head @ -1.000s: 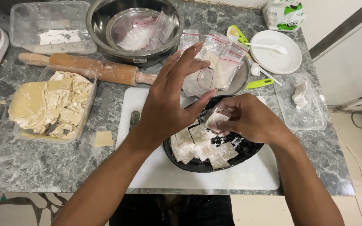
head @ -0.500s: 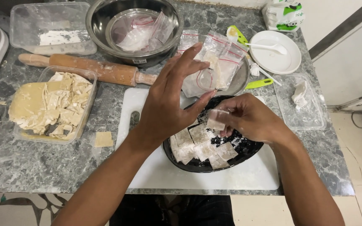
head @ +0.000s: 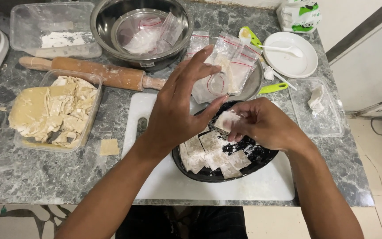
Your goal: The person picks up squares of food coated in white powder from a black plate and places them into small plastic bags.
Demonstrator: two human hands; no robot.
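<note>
My right hand (head: 266, 124) pinches a floured square of dough (head: 227, 120) just above a black plate (head: 261, 160). Several more floured dough squares (head: 208, 152) lie on that plate. My left hand (head: 177, 104) hovers beside the held piece with fingers spread, its thumb close to the dough; whether it touches is unclear. The plate rests on a white cutting board (head: 164, 181).
A clear tub of dough scraps (head: 51, 110) sits at left, a rolling pin (head: 93, 73) behind it. A steel bowl (head: 111, 20) with plastic bags, small zip bags (head: 226, 62) on a tray, a white plate with spoon (head: 290, 55) and a clear container (head: 317, 106) lie behind and right.
My right hand has lifted the dough square slightly and turned it toward my left hand. The left hand has barely moved.
</note>
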